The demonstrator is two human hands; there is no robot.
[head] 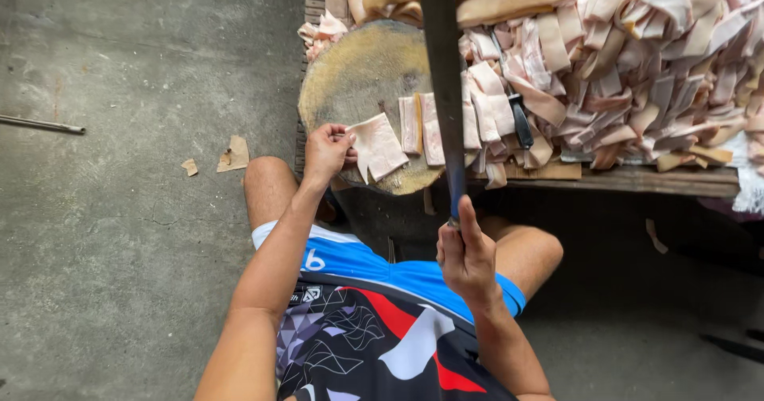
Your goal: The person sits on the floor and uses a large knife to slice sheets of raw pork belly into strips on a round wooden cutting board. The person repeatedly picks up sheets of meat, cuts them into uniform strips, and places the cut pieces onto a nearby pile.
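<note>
My left grip (326, 151) pinching pale skin piece (378, 146) on round chopping block (354, 75), right grip (465, 254) clenched on raised long knife (442, 75), cut strips pile (637, 67) on desk (637, 180)

The left hand (326, 151) is stretched forward on a straight, extended arm, its fingers curled and pinched shut at the tips. The right hand (465, 254) sits closer to the body, raised, wrist bent, fist closed with the thumb lying straight upward.

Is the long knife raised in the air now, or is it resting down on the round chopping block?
Raised. The right hand holds the long knife up toward the camera, clear of the round chopping block.
</note>
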